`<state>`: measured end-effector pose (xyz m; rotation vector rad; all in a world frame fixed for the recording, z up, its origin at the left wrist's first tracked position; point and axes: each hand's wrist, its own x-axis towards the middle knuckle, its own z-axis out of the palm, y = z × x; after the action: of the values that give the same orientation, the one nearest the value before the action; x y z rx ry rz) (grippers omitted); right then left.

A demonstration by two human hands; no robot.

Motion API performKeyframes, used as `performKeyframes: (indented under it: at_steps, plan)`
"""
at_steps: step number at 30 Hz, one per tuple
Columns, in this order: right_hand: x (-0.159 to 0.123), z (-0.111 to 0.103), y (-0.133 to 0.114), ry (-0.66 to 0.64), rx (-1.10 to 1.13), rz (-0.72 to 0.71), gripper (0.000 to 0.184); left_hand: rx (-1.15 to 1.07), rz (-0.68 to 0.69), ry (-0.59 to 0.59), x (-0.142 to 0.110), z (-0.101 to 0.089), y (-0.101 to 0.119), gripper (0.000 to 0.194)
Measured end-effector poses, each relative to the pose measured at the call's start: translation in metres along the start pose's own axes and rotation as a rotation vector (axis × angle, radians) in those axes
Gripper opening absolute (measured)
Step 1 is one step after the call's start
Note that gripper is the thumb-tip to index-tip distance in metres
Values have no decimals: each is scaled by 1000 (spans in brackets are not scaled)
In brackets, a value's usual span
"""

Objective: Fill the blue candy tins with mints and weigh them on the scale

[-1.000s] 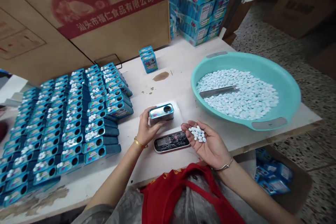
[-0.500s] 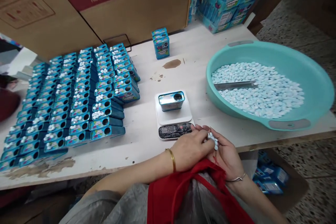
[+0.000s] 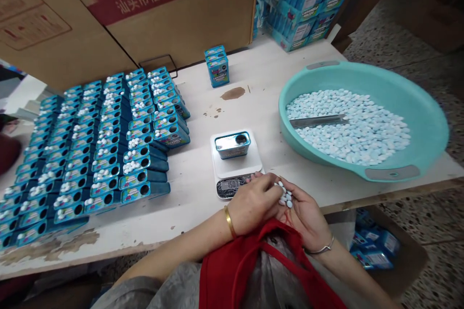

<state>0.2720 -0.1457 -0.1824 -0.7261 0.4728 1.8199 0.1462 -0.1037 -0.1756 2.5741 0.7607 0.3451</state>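
Note:
My right hand (image 3: 308,217), palm up and cupped, holds several pale blue-white candies (image 3: 286,195). Over it lies my left hand (image 3: 253,203), its fingers curled down at the candies; what its fingertips pinch is hidden. Just beyond my hands is a white kitchen scale (image 3: 255,160), its dark display partly covered by my left hand. On the scale stands a blue candy tin (image 3: 232,146) with a silvery top and a round dark opening at the right.
Rows of blue tins (image 3: 105,154) fill the left, many with candies on top. At right a turquoise basin (image 3: 424,120) holds loose candies and a metal scoop (image 3: 319,120). Behind are a few tins (image 3: 218,70), a cardboard box (image 3: 188,19) and wrapped blue packs (image 3: 304,9).
The view has shifted slightly. Fewer candies show in my right palm, and the scale's digits have changed. My left fingers remain at the candies; the tin stays on the scale.

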Motion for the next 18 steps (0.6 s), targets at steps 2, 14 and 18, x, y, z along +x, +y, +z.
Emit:
performKeyframes:
  at_steps: [2,14,18]
  plan:
    - [4,8,-1,-22,13,-40,23,-106,3,76,2,-11,-6,10]
    - [11,41,-3,-73,-20,-150,18,65,-126,333,33,-95,-53,11]
    - [7,36,-5,-24,-25,-137,23,69,-43,324,24,-84,-39,20]
